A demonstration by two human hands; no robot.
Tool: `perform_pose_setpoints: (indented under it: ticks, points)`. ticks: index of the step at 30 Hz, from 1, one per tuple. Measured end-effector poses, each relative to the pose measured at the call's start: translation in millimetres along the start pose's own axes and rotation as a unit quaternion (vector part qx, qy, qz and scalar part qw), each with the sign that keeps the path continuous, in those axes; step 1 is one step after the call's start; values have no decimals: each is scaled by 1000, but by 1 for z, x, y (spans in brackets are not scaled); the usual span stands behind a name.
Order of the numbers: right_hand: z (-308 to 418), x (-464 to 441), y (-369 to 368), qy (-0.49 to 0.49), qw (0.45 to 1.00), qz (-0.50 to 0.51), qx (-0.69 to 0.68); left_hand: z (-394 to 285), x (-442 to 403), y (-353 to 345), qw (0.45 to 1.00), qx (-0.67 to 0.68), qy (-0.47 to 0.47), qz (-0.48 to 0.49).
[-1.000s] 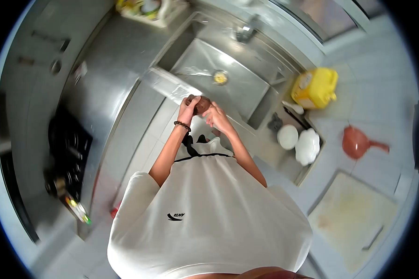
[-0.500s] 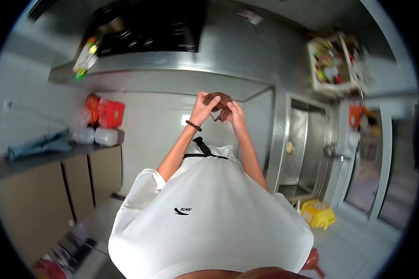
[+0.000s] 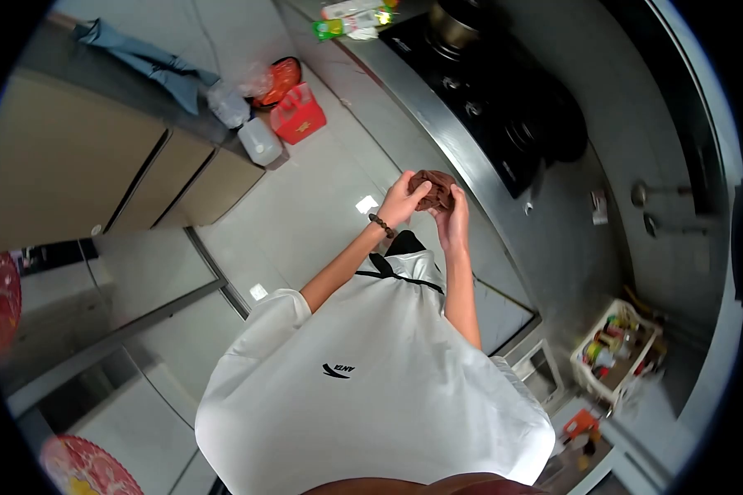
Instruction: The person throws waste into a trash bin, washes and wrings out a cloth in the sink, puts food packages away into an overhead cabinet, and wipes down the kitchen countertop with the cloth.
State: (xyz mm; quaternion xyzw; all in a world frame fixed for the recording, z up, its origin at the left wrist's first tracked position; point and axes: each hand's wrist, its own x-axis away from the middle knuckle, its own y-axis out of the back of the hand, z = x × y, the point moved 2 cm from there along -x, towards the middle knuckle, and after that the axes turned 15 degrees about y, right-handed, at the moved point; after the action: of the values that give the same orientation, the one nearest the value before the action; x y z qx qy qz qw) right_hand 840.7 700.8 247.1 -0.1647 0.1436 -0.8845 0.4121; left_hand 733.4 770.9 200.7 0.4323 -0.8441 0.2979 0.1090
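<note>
Head view: 1 brown cloth point(image 3: 432, 188), bunched, held midair by the counter's point(image 3: 571, 247) front edge; exact gap unclear. L hand point(image 3: 404, 200) clamps it, thumb across; R hand point(image 3: 452, 221) pinches its R side, so both grips closed on it. Risk: if both pinches loosen, cloth could drop to the floor point(image 3: 305, 223); a wide swing poss. brings it onto the stove point(image 3: 491, 140). Count: 2 hands, 1 cloth, 1 stove w/ 1 pot point(image 3: 456, 31), 1 basket point(image 3: 580, 353) nr counter's R end, 1 bracelet point(image 3: 380, 225) on L wrist.
</note>
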Motion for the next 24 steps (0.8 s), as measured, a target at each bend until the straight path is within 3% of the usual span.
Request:
perform_pose_setpoints:
  ticks: [2, 6, 10, 12, 19, 24]
  points:
    - [-2, -34, -21, -45, 997, 24, -51, -17, -18, 9, 998, -44, -25, -30]
    - [-25, -104, -38, -97, 990, 104, -15, -61, -45, 26, 984, -140, -5, -113]
    - [-32, -168, -50, -161, 977, 141, -14, -89, -88, 46, 950, -216, -81, -208]
    - [-32, -186, -58, -141, 984, 105, 19, -99, -100, 59, 925, -267, -95, -254]
    - [-47, -268, -78, -145, 981, 108, 71, -120, -162, 123, 942, -193, -62, -267]
    - [-72, -318, -107, -172, 979, 96, 55, -165, -223, 192, 893, -284, -78, -340]
